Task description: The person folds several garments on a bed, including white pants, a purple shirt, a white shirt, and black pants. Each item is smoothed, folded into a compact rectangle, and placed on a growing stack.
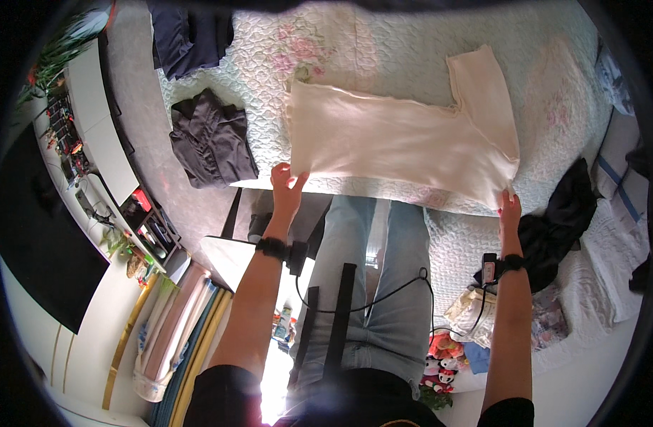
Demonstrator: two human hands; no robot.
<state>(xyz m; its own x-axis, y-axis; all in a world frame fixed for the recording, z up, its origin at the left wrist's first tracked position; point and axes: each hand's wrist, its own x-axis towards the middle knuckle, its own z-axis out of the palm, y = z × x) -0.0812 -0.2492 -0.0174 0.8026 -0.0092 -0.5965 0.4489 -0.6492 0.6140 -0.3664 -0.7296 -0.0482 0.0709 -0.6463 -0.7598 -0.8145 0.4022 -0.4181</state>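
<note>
A cream knit garment (390, 141), folded lengthwise with one sleeve pointing to the top of the view, lies spread on a quilted floral bedspread (406, 48). Its near left corner is pinched between the thumb and fingers of my left hand (288, 184). My right hand (509, 207) pinches the near right corner, below the shoulder end. The near edge runs straight between both hands, close to the edge of the bed. Each wrist wears a black strap with a small device, joined by a cable.
Left of the garment lie a dark folded garment (212, 139) and a navy one (190, 37). A black cloth (558, 224) is at the right. Plush toys (444, 363) and a cream cloth bag (470, 315) sit lower right. A white cabinet (110, 155) stands far left.
</note>
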